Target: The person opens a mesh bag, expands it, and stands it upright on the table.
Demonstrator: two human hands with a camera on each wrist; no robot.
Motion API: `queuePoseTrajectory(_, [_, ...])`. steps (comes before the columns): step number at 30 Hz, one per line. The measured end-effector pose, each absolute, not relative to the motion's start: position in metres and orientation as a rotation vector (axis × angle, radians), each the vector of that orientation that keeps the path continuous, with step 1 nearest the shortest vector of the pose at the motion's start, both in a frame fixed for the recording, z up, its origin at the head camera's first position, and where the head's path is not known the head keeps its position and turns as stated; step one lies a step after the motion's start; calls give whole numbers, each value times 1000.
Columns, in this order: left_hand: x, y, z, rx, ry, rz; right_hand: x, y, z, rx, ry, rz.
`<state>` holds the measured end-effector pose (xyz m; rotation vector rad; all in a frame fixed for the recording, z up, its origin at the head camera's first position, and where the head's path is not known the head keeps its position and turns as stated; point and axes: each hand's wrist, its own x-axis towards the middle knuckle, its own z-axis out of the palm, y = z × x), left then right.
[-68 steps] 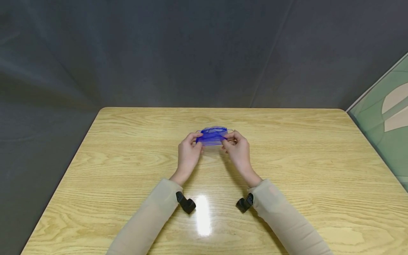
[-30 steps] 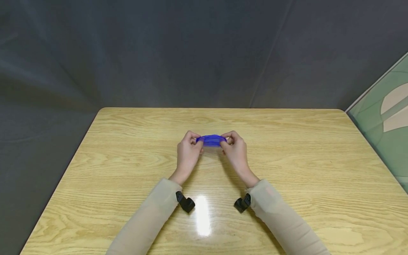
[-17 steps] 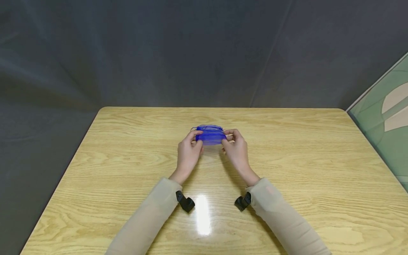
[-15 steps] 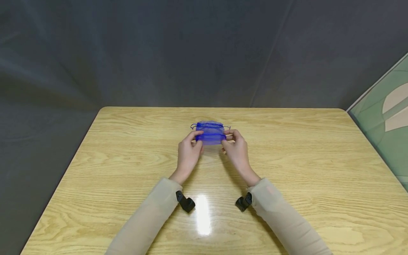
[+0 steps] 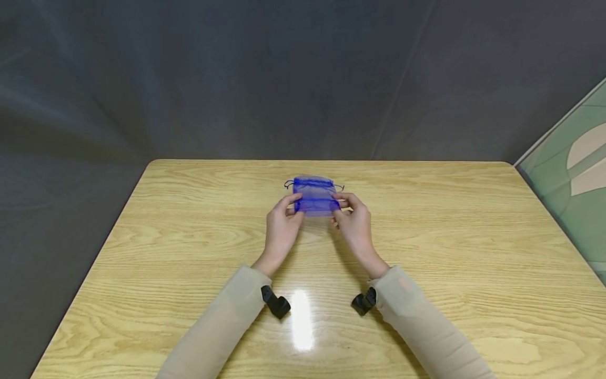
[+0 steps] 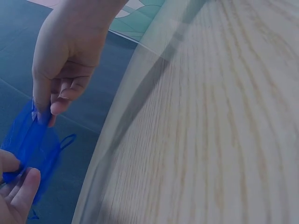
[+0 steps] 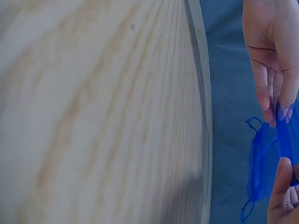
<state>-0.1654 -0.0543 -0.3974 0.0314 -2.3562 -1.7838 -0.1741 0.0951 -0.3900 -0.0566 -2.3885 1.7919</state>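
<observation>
A small sheer blue drawstring pouch (image 5: 314,190) is spread between my two hands over the far middle of the table. Its gathered end faces away from me, and a cord loop (image 5: 289,183) sticks out at each side. With thumb and fingers my left hand (image 5: 281,227) pinches the pouch's left side near its lower fold. On the opposite side my right hand (image 5: 356,225) pinches it the same way. The left wrist view catches the blue fabric (image 6: 29,135) stretched between both hands. In the right wrist view, cord loops (image 7: 252,122) hang free of the fingers.
A wood-grain table (image 5: 189,237) lies under both arms, with a bright light reflection before me. Dark grey cloth (image 5: 284,79) rises behind its far edge. At the right stands a green patterned panel (image 5: 582,173). Black wrist cameras (image 5: 276,302) sit on both sleeves.
The pouch was bunched into a narrow strip a second ago; its gathered end has unfolded away from me and it now lies flatter and taller. Both hands keep their hold, barely shifting.
</observation>
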Motion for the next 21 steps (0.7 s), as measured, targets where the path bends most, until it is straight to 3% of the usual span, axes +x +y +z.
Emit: queuePoseTrajectory(21, [-165,-54,-398,42,-2318,-1821,-176,96,-391,-72,-2418,1815])
